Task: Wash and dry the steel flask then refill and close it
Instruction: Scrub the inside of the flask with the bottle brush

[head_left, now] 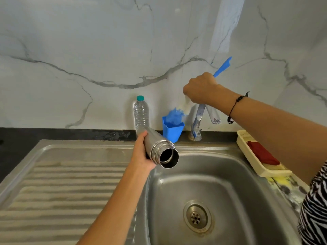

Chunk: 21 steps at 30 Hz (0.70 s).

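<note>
My left hand grips the steel flask by its body, tilted with the open, threaded mouth pointing toward me over the sink basin. No cap is on it. My right hand grips a blue bottle brush by its handle, above the tap. The brush's blurred blue and white bristles hang just over a blue cup holder at the back of the counter.
A clear plastic water bottle with a teal cap stands against the marble wall. A cream tray with a red cloth sits right of the sink. The ribbed steel drainboard lies to the left. The drain is in the basin floor.
</note>
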Motion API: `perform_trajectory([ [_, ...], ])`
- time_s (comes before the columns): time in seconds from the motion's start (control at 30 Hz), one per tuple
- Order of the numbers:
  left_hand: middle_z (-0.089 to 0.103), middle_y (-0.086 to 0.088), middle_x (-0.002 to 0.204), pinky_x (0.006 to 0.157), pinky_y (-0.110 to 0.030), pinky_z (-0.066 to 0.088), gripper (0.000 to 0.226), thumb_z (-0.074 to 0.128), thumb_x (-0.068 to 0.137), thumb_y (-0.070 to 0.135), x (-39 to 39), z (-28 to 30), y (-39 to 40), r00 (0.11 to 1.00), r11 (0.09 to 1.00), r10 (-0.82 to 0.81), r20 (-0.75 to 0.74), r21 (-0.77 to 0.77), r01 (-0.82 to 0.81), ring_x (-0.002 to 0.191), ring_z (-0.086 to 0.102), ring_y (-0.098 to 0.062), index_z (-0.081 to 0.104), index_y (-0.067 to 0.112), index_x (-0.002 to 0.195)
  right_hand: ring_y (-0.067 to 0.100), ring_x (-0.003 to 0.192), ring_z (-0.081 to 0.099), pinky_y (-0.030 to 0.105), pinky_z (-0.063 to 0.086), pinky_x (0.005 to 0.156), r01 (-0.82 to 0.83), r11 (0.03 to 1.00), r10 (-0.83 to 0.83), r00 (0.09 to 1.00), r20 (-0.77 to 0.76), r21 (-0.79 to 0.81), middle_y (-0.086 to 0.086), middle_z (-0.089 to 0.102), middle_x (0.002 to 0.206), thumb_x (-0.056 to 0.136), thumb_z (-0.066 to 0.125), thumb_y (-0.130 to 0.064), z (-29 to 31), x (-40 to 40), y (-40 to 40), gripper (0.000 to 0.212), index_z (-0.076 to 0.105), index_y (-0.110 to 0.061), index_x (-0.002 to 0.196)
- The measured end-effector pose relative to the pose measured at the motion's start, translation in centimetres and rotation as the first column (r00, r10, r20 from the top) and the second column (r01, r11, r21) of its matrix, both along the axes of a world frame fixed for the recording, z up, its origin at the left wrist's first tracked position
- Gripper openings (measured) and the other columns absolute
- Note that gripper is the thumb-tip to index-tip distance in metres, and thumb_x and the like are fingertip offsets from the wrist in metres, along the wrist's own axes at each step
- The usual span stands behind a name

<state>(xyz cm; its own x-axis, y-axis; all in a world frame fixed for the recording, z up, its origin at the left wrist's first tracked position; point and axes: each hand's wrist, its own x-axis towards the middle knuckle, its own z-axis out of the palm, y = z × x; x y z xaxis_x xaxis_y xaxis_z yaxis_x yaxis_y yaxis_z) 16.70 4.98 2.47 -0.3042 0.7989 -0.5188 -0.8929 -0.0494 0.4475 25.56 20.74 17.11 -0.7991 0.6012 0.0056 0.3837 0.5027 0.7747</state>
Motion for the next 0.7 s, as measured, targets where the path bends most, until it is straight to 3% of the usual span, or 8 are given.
perform_trajectory([
  [0.07,0.068,-0.017,0.067,0.056,-0.040,0.053,0.040,0.062,0.087,0.037,0.0,-0.2,-0.1,1.000,1.000,-0.002,0.009,0.013,0.001,0.055,0.068,-0.030,0.055,0.005,0.110,0.017,0.049,0.036,0.026,0.022,0.044,0.009,1.000,-0.009,1.000,-0.014,-0.001,0.004,0.040,0.062,0.089,0.041,0.003,0.0,0.3,-0.7,0.028,0.037,-0.011,0.064],
  [0.23,0.064,-0.018,0.093,0.059,-0.044,0.053,0.056,0.067,0.084,0.037,-0.4,-0.9,-0.6,0.999,1.000,0.012,0.045,0.005,-0.012,0.075,0.066,-0.033,0.051,0.008,0.129,0.017,0.053,0.040,0.028,0.027,0.049,0.061,0.998,-0.064,0.992,-0.110,-0.030,0.002,0.038,0.061,0.090,0.042,0.001,0.1,1.0,-3.1,0.028,0.039,-0.010,0.065],
  [0.33,0.064,-0.017,0.100,0.066,-0.047,0.053,0.056,0.068,0.082,0.039,-1.0,-1.2,-1.3,0.997,0.998,0.058,0.057,-0.005,-0.058,0.083,0.065,-0.033,0.051,0.008,0.126,0.020,0.063,0.047,0.030,0.035,0.059,0.138,0.986,-0.161,0.941,-0.297,-0.097,0.003,0.040,0.063,0.090,0.047,-0.001,-0.2,2.7,-5.6,0.013,0.056,-0.010,0.088],
  [0.37,0.064,-0.017,0.101,0.070,-0.049,0.053,0.055,0.068,0.082,0.040,-1.2,-1.4,-1.5,0.994,0.996,0.088,0.063,-0.017,-0.087,0.086,0.065,-0.032,0.052,0.008,0.123,0.022,0.065,0.049,0.031,0.036,0.059,0.155,0.978,-0.196,0.911,-0.363,-0.140,0.004,0.044,0.066,0.089,0.048,-0.001,-0.6,3.6,-6.7,0.016,0.059,-0.011,0.096],
  [0.43,0.065,-0.016,0.104,0.080,-0.052,0.053,0.056,0.071,0.079,0.040,-2.0,-2.1,-1.8,0.983,0.984,0.175,0.063,-0.052,-0.171,0.092,0.065,-0.033,0.051,0.010,0.122,0.026,0.070,0.054,0.032,0.036,0.058,0.146,0.954,-0.263,0.827,-0.497,-0.261,0.006,0.053,0.083,0.088,0.048,-0.002,-2.0,5.5,-9.2,0.027,0.058,-0.017,0.108],
  [0.53,0.065,-0.015,0.114,0.082,-0.063,0.051,0.084,0.082,0.058,0.040,-3.4,-2.8,-3.0,0.940,0.937,0.341,0.023,-0.093,-0.338,0.095,0.066,-0.038,0.045,0.019,0.131,0.033,0.087,0.060,0.034,0.039,0.064,0.066,0.875,-0.399,0.660,-0.636,-0.480,0.007,0.057,0.113,0.093,0.042,-0.016,-5.7,7.9,-13.0,0.031,0.054,-0.030,0.119],
  [0.6,0.065,-0.013,0.116,0.079,-0.062,0.052,0.097,0.085,0.045,0.041,-4.3,-3.2,-4.3,0.899,0.894,0.437,-0.005,-0.110,-0.435,0.095,0.067,-0.036,0.044,0.023,0.131,0.032,0.099,0.058,0.037,0.044,0.075,-0.016,0.777,-0.524,0.536,-0.662,-0.629,0.007,0.062,0.113,0.096,0.039,-0.023,-9.4,9.0,-14.6,0.033,0.051,-0.035,0.125],
  [0.7,0.063,-0.007,0.116,0.070,-0.044,0.058,0.078,0.079,0.068,0.036,-5.2,-2.5,-6.8,0.787,0.773,0.605,-0.119,-0.149,-0.616,0.091,0.067,-0.025,0.039,0.025,0.135,0.025,0.096,0.059,0.032,0.042,0.074,-0.257,0.603,-0.689,0.310,-0.656,-0.755,0.002,0.064,0.103,0.096,0.042,-0.020,-15.4,9.7,-16.5,0.034,0.056,-0.031,0.125],
])
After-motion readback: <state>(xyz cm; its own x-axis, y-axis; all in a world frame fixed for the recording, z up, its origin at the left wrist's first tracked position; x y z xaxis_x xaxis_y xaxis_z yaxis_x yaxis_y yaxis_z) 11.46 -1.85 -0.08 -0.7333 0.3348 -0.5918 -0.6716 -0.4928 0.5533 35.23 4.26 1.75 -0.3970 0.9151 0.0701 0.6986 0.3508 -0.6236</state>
